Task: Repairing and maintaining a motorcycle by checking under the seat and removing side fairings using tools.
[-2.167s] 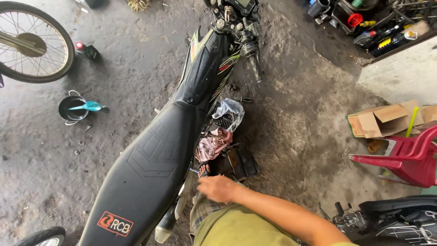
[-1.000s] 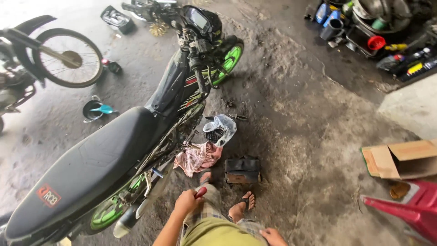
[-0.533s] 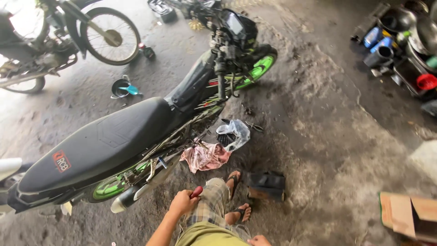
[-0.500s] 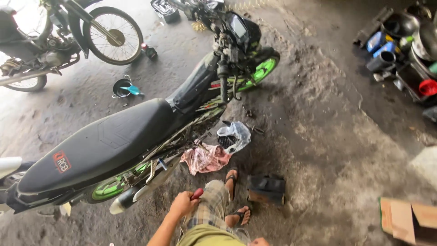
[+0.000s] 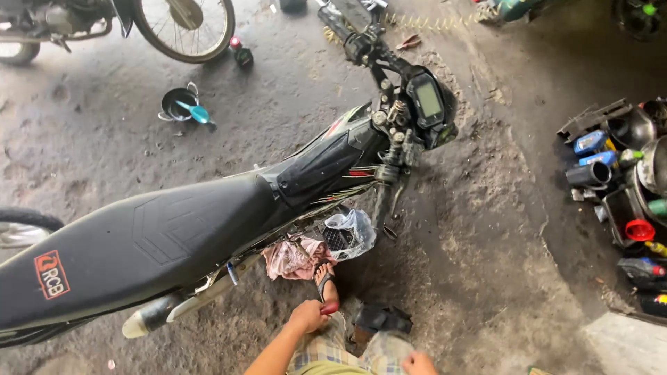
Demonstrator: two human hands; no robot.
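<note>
In the head view, my left hand was closed around a small red-handled tool, low in the frame just beside the pink rag under the motorcycle. The engine side lay ahead and slightly left of this hand, and the bike's long axis ran from lower left to upper right. My right hand was at the bottom edge, farther away, and I could not tell its grip.

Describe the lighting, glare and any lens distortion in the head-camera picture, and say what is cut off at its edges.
Head view: soft, even daylight with faint shadows; a pale sheen on the black motorcycle seat and on the clear plastic bag; wide-angle bending curves the motorcycle; focus is sharp at centre; the left hand shows whole, the right hand is clipped by the bottom edge.
</note>
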